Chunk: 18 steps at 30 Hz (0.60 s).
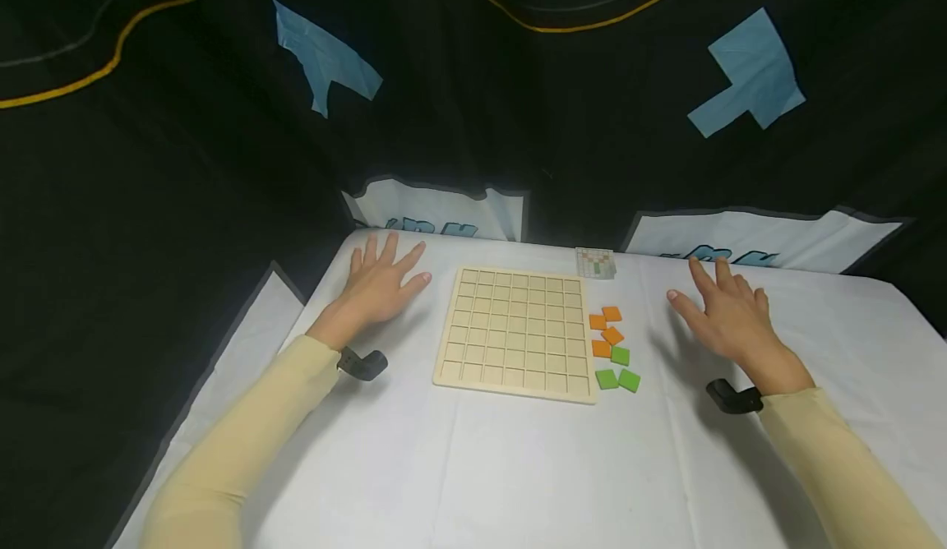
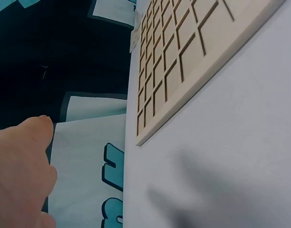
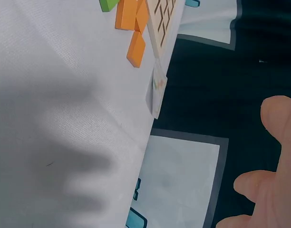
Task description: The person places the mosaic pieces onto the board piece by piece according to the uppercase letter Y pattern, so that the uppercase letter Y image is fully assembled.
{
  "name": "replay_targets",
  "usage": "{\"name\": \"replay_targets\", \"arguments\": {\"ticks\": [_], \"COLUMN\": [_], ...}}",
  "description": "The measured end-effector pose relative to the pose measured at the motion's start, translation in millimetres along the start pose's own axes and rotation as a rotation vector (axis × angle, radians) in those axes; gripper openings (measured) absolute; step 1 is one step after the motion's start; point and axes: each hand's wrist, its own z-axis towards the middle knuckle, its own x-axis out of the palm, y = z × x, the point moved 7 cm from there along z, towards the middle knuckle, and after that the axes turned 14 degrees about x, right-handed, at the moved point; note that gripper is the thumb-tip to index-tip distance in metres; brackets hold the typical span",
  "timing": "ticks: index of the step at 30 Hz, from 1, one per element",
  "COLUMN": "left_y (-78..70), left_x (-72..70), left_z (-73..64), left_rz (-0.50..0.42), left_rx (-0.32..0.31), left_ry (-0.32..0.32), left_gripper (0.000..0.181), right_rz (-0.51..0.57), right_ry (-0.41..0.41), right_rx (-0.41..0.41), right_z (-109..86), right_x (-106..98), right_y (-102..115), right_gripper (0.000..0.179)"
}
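Dark curtain point(image 1: 562, 122) behind, with blue tape patches point(image 1: 755, 72) stuck on it and white panels bearing blue lettering point(image 1: 459, 229) low down. White-covered counter point(image 1: 547, 467) in front, lit evenly.

Main relation: seven small square tiles lie between the pale wooden board and the right hand. Four orange tiles point(image 1: 612, 335) sit farther from the person, three green tiles point(image 1: 620, 356) nearer. They form a loose band along the right edge of the wooden board point(image 1: 514, 335), running from far to near. From the right grip point(image 1: 728, 315) they lie to the left and slightly nearer the person; that hand is clearly the closer one. The left grip point(image 1: 377, 286) is on the opposite side, by the board's far left corner, with the whole board between it and the tiles.

Both grips released: fingers spread, nothing held. Shadows fall apart from the hands, so both seem raised over the counter.

Board nearly square, slightly turned, ruled into shallow square pockets; every tile seen lies outside its frame. A printed grid card point(image 1: 594, 264) lies just past the board's far right corner; print too small to read. Whether the nearest orange tile touches the board's edge, hard to say.
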Motion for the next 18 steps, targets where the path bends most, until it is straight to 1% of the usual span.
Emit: {"name": "replay_targets", "arguments": {"ticks": [8, 14, 18], "left_y": [-5.0, -13.0, -17.8], "left_x": [13.8, 27.9, 38.5], "left_z": [-3.7, -6.9, -9.5], "left_rz": [-0.015, -0.033, -0.049], "left_rx": [0.016, 0.069, 0.090], "left_ry": [0.011, 0.027, 0.060], "left_gripper": [0.065, 0.064, 0.062], "right_rz": [0.002, 0.002, 0.001], "right_ry": [-0.004, 0.001, 0.001], "right_rx": [0.004, 0.006, 0.012], "right_z": [-0.2, -1.0, -1.6], "right_x": [0.8, 1.6, 2.8], "right_y": [0.4, -0.3, -0.8], "right_gripper": [0.085, 0.085, 0.085]}}
